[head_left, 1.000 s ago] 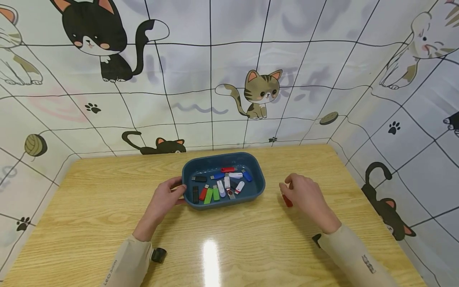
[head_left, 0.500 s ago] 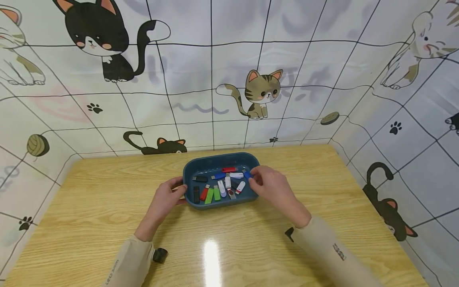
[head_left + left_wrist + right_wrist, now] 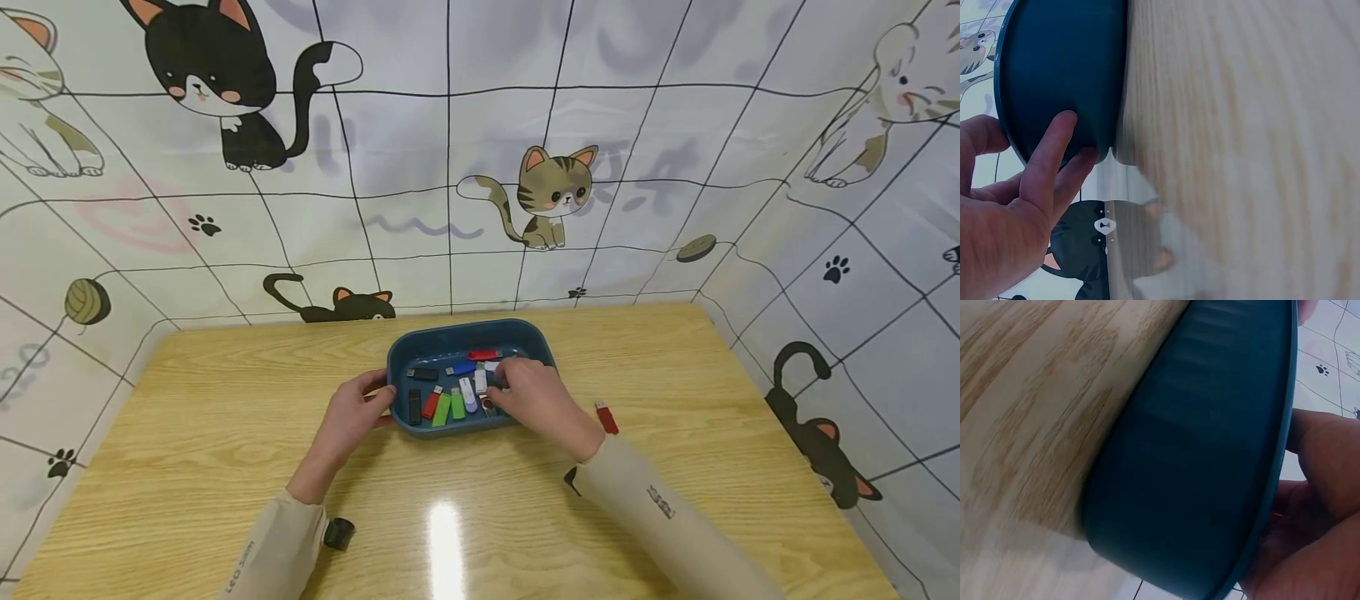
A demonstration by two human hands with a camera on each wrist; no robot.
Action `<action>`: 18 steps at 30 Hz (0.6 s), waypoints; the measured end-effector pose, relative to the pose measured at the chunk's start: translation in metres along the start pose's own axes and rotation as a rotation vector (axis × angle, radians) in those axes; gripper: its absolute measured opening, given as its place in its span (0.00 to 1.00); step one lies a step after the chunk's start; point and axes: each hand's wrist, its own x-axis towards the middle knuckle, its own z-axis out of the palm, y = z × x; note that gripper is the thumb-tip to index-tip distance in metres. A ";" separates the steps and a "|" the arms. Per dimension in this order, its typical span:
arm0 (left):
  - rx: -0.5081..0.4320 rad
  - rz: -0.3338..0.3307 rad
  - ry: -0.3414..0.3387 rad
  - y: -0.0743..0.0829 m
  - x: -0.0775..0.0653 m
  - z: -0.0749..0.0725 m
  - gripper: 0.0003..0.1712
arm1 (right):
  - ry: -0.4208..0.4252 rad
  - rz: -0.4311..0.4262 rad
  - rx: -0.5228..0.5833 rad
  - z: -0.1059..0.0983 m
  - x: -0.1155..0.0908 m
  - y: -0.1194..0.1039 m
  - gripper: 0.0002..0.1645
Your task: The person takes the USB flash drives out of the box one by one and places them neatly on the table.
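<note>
A dark blue rectangular tray (image 3: 408,427) rests on the table, holding several USB flash drives. Among them are a green drive (image 3: 442,410), a blue drive (image 3: 461,367) and a black drive (image 3: 415,407). My left hand (image 3: 352,417) grips the tray's left end, its thumb at the rim and fingers (image 3: 1047,156) against the outer wall. Over the tray's right side my right hand (image 3: 536,400) reaches in, fingers bent down among the drives. The rim hides its fingertips in the right wrist view, so whether they pinch a drive is unclear.
A red USB flash drive (image 3: 608,420) lies on the wooden table (image 3: 300,550), right of the tray. Behind and beside the table hang white sheets (image 3: 420,150) printed with cats and grid lines.
My right hand released the red flash drive on the table at right, then moved left into the tray over the drives. My left hand keeps its hold on the tray.
</note>
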 end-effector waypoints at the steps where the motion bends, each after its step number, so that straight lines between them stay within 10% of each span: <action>1: 0.003 0.001 0.000 0.000 0.000 0.000 0.26 | -0.016 0.002 0.000 0.001 0.001 -0.001 0.14; 18: 0.004 -0.003 -0.001 0.004 -0.002 0.000 0.26 | -0.227 0.019 0.009 0.005 0.018 -0.006 0.19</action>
